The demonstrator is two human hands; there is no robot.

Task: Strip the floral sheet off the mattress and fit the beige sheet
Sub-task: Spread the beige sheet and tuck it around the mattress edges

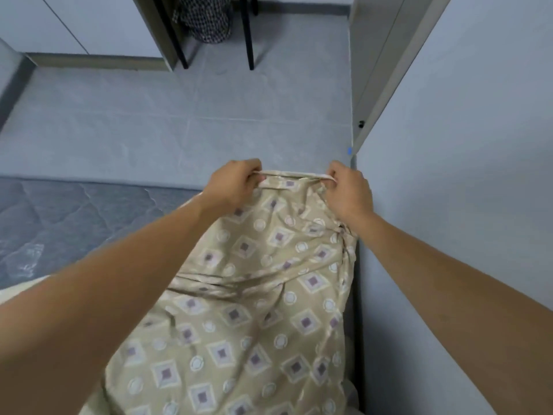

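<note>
Left hand (pixel 236 181) and right hand (pixel 348 190) each grip the beige sheet's (pixel 254 295) far hem over the bare mattress (pixel 74 217).

Beige sheet (pixel 254 310) on quilted grey mattress (pixel 74 217)

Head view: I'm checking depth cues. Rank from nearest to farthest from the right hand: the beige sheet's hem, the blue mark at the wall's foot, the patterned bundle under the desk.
1. Beige sheet: its hem is pinched in the right hand.
2. Blue mark: just beyond, by the wall.
3. Patterned bundle: far across the floor.
</note>
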